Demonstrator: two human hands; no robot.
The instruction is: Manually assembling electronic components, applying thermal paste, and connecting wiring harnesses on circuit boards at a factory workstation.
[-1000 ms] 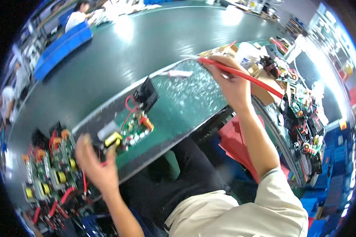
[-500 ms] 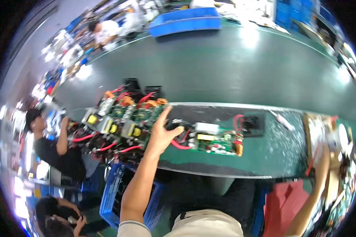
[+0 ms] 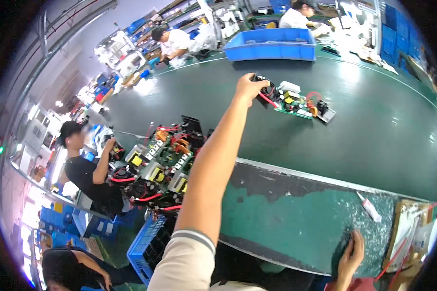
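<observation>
My left hand (image 3: 251,88), arm stretched far forward, grips a green circuit board (image 3: 294,112) by the black part at its left end. A red wire, a yellow transformer, a pale block and a black part on a grey plate show on the board. It is over the dark green belt surface (image 3: 374,109), and I cannot tell whether it touches. My right hand (image 3: 350,257) is low over the near edge of the bench (image 3: 281,218), fingers apart and nothing in them. A white tube with a pointed nozzle (image 3: 370,208) lies beyond it.
Several similar boards (image 3: 158,165) are piled at left, with a blue crate (image 3: 148,245) below. A blue bin (image 3: 272,44) stands on the far side. A wooden tray (image 3: 398,233) is at right. A co-worker (image 3: 85,165) works at left; others are farther off.
The board has gone from the bench out over the belt surface, now in my left hand. My right hand has come away from the wooden tray to the bench's near edge. The view has shifted.
</observation>
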